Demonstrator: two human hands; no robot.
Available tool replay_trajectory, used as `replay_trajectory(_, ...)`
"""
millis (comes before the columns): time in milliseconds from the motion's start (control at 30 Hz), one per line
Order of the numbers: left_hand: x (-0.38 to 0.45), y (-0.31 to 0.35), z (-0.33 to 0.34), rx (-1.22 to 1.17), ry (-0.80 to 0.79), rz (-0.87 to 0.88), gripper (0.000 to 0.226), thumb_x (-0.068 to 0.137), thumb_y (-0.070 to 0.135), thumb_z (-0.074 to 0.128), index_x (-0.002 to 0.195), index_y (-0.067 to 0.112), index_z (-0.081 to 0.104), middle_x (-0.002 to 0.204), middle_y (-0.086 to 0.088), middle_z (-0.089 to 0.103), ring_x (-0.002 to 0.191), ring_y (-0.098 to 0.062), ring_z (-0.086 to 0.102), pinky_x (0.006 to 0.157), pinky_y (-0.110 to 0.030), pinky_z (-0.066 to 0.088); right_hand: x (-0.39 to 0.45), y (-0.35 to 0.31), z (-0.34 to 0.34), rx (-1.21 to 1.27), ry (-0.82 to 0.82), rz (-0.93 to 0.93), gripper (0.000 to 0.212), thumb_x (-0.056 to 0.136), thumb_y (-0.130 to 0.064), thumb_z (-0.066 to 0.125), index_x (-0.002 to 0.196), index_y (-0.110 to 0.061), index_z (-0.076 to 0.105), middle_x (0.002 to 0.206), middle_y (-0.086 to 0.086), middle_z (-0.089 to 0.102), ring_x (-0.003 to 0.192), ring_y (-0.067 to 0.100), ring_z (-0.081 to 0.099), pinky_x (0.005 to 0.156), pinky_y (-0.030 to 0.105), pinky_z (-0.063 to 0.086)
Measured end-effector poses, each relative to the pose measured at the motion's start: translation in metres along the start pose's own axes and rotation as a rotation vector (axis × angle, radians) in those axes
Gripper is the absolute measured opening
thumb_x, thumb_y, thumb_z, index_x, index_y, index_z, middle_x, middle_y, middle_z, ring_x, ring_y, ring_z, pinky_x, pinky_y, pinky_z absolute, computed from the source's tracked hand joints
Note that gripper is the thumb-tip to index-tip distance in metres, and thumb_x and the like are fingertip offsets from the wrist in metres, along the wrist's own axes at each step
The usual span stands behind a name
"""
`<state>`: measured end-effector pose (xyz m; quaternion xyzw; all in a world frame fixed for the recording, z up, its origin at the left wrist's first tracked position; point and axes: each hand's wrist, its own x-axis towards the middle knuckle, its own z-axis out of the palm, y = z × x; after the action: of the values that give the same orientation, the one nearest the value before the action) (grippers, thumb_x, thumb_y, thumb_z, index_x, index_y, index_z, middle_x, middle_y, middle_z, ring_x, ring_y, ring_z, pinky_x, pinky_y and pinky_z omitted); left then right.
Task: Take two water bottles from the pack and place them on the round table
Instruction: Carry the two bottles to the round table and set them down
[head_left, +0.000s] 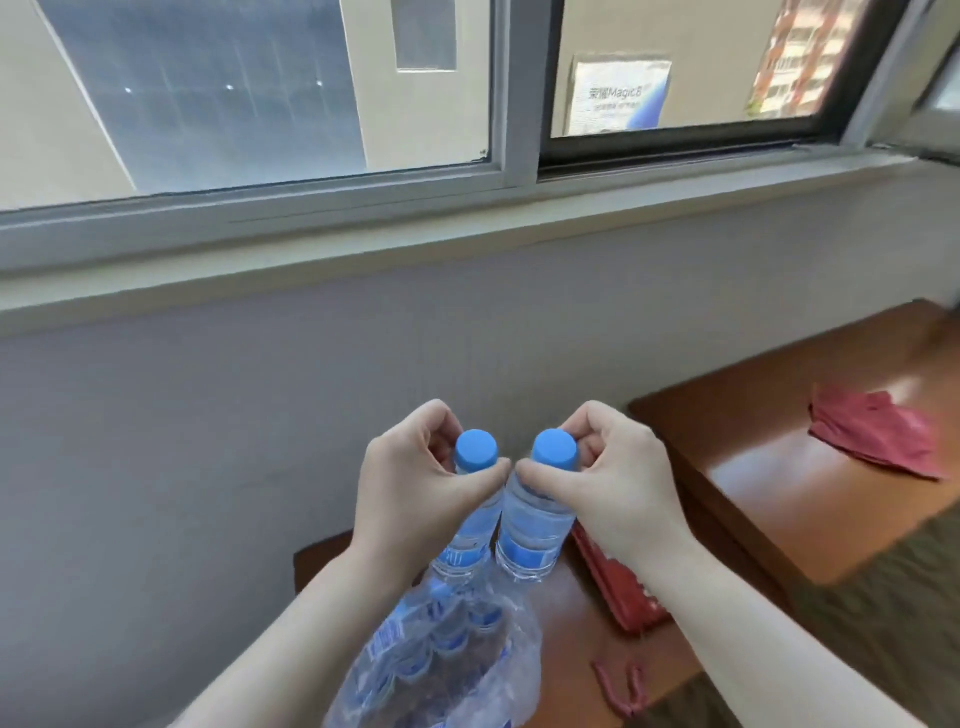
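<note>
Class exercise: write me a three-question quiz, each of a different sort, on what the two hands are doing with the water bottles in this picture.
1. True or false: each hand holds one clear plastic water bottle with a blue cap.
2. Where is each grip placed? A) base B) neck, under the cap C) label
3. What lies on the brown wooden table at right?

Key:
1. True: left hand, left bottle; right hand, right bottle.
2. B
3. A crumpled red cloth on the table.

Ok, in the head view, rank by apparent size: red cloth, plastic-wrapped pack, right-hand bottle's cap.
1. Plastic-wrapped pack, though it is cut off by the frame and nearest the camera.
2. Red cloth.
3. Right-hand bottle's cap, smallest.
</note>
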<state>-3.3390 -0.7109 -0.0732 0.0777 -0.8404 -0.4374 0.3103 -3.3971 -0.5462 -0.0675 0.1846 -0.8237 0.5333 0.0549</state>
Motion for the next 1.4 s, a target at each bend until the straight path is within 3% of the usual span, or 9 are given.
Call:
replay_trajectory(167,-0.001,0.017,0.056,-0.089,-0.158,0.088,0.044,0.056,0.037,0.081,0.061,0.017,0.042,0.049,0.01,0.037,0.047,-0.008,0.028,0.043,-0.016,0.025,-0.024,0.019,-0.047,-0.103,0.161,0.105,0.034,0.061,-0.031,0.087,0.069,-0.015,0.059,0.051,0.001,0.061,0.043,0.004,0.045,0.042,0.017,0.038)
replay_trajectory(367,-0.038,0.058,0.133,-0.213,-0.406,0.213,0.043,0.06,0.04,0.082,0.061,0.023,0.042,0.054,0.012,0.045,0.047,-0.008,0.034,0.041,-0.014,0.028,-0.081,0.045,-0.119,-0.219,0.41,0.279,0.034,0.06,-0.027,0.088,0.067,-0.016,0.057,0.048,-0.014,0.056,0.042,0.003,0.046,0.042,0.013,0.037)
replay_trajectory(700,-0.162,0.205,0.254,-0.358,-0.7,0.379,0.044,0.052,0.046,0.077,0.059,0.019,0.042,0.05,0.012,0.046,0.046,-0.01,0.032,0.043,-0.019,0.027,-0.219,0.07,-0.296,-0.235,0.781,0.517,0.032,0.052,-0.027,0.084,0.067,-0.017,0.058,0.047,-0.009,0.057,0.043,0.001,0.044,0.046,0.02,0.036)
replay_trajectory(800,-0.214,0.256,0.293,-0.342,-0.741,0.414,0.044,0.05,0.043,0.078,0.058,0.019,0.042,0.05,0.013,0.047,0.046,-0.01,0.033,0.044,-0.021,0.027,-0.268,0.081,-0.355,-0.262,0.818,0.56,0.03,0.053,-0.027,0.084,0.069,-0.018,0.059,0.053,-0.006,0.061,0.048,0.007,0.051,0.049,0.027,0.042)
replay_trajectory(1067,-0.337,0.349,0.371,-0.381,-0.843,0.319,0.046,0.049,0.047,0.081,0.058,0.02,0.046,0.046,0.01,0.048,0.043,-0.006,0.036,0.041,-0.02,0.031,-0.383,0.112,-0.486,-0.378,0.84,0.649,0.031,0.051,-0.027,0.081,0.068,-0.021,0.056,0.053,-0.008,0.058,0.048,0.005,0.048,0.05,0.023,0.041)
replay_trajectory(1400,-0.383,0.431,0.48,-0.262,-0.958,0.399,0.043,0.048,0.041,0.082,0.055,0.022,0.044,0.051,0.022,0.054,0.044,-0.004,0.043,0.04,-0.017,0.03,-0.44,0.184,-0.604,-0.234,0.997,0.75,0.034,0.045,-0.031,0.081,0.067,-0.016,0.059,0.057,-0.007,0.068,0.045,0.002,0.05,0.049,0.023,0.041)
